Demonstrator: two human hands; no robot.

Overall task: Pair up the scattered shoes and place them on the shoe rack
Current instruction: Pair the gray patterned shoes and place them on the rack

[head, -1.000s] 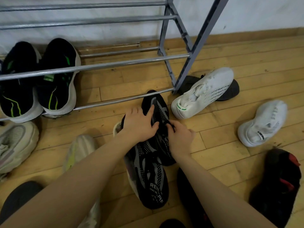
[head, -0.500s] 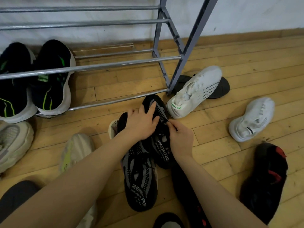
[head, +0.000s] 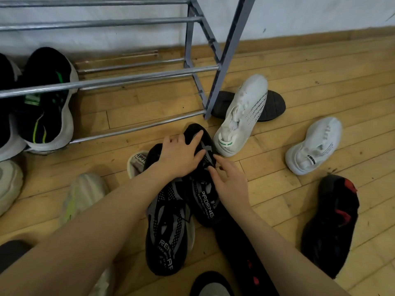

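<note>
- The left hand [head: 179, 155] lies palm down, fingers spread, on the toe ends of two black-and-grey patterned sneakers that sit side by side on the wooden floor [head: 320, 67]; whether the fingers curl around anything underneath cannot be told.
- The right hand [head: 229, 183] is open with fingers loosely apart, its fingertips [head: 213, 170] touching the upper of the right black-and-grey sneaker [head: 203, 201].
- The left black-and-grey sneaker [head: 168, 233] points its heel toward the camera, with white lettering on the heel; it touches its partner along the side.
- A pale sole [head: 136, 162] with printed text pokes out just beside the left hand, under the black sneakers.
- The metal shoe rack [head: 215, 82] stands against the white wall; a pair of black sneakers with green accents [head: 47, 107] already rests on its lowest bars, at the left.
- A white sneaker with a green heel stripe [head: 241, 116] lies tilted over a dark shoe sole [head: 274, 105] by the rack's front leg.
- A second white sneaker [head: 314, 146] lies well apart to the right.
- A black-and-red shoe [head: 331, 223] lies near the right forearm.
- A cream sneaker with a yellow-green stripe [head: 83, 195] lies partly under the left forearm, and a beige shoe [head: 8, 184] sits at the left edge.
</note>
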